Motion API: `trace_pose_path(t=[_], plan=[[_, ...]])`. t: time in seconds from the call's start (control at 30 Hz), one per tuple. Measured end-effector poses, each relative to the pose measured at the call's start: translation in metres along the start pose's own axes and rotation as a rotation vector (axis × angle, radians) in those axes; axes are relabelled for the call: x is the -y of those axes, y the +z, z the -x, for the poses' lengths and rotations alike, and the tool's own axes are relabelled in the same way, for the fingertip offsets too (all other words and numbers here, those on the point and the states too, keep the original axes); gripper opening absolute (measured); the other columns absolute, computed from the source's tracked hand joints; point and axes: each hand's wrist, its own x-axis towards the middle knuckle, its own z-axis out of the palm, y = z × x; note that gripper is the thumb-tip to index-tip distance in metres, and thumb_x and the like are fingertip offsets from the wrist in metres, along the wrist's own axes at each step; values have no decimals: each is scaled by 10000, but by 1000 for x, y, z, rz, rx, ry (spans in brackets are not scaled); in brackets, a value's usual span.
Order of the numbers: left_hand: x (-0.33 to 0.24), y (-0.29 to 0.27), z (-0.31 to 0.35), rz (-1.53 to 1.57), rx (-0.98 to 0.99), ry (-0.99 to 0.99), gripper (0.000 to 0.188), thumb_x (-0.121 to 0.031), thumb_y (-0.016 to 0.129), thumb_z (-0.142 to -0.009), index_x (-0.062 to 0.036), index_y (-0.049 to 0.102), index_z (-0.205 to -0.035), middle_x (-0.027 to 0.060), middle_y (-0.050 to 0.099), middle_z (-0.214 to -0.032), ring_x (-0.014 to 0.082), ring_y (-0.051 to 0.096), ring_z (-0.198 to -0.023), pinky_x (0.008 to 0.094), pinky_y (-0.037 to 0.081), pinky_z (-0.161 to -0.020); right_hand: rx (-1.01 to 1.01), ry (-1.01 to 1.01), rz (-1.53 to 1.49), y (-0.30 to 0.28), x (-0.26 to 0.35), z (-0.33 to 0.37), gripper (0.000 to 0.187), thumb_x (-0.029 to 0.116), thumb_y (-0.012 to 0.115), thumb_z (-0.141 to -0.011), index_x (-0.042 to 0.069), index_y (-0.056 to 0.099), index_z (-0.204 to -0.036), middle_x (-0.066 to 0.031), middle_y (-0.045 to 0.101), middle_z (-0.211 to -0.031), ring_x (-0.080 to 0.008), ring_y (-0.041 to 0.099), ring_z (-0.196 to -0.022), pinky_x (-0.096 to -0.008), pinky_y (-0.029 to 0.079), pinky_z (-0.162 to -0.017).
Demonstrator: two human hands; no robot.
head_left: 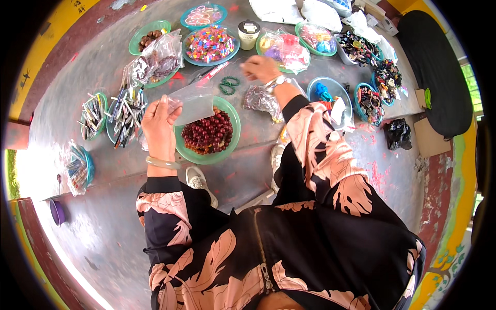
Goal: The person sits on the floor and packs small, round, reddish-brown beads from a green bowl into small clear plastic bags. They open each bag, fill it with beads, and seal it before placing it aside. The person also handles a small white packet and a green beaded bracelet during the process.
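My left hand (161, 123) pinches the edge of a clear plastic bag (194, 101). The bag stretches out to the right over the rim of a green bowl (234, 139). Dark red bead bracelets (207, 133) are heaped in that bowl, with some amber-brown beads at its near side. My right hand (261, 69) hovers further off, its fingers loosely bent and apart, holding nothing visible. A dark green bead bracelet (229, 85) lies on the grey surface just left of and nearer than my right hand. Below that hand rests a clear bag of brownish items (262, 99).
Bowls of pens (127, 114) stand at left. Along the far side are a bowl of colourful small pieces (211, 44), a lidded cup (248, 35) and bagged goods (284, 49). Baskets of hair ties (370, 103) and a blue-rimmed tub (345, 95) sit at right.
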Motion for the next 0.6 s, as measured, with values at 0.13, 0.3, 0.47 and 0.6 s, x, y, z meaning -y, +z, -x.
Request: trace_pose_path(t=[0.13,0.3,0.47,0.6], plan=[[-4,5,5,-152,24,-131,218,-185,539,-888,28,586,-882,98,624,-788,166,618,-666,259,524,-610,70,99,1059,-43,-66,-11,342,295,598,-727,18,648,-922,-166,630,-970,-331,599,-912,-398,476,-802],[1,18,4,-340,100,-230,353,-346,516,-890,-1,590,-870,74,614,-698,143,587,-581,229,465,-528,153,262,1285,-52,-141,-29,350,242,580,-719,33,636,-993,-176,594,-1075,-317,568,-1015,-382,458,-866],[3,7,5,-442,89,-298,376,-378,517,-883,-15,599,-830,71,615,-686,128,568,-550,221,438,-500,238,498,1213,-12,-96,-30,442,360,635,-717,77,625,-1056,-155,556,-1162,-326,537,-1065,-374,446,-892],[4,21,7,-482,219,-329,361,-380,528,-875,-26,595,-863,69,620,-712,118,550,-532,217,433,-496,559,270,1385,-16,-75,-38,462,420,651,-695,50,656,-972,-190,610,-1031,-345,578,-964,-371,465,-807]])
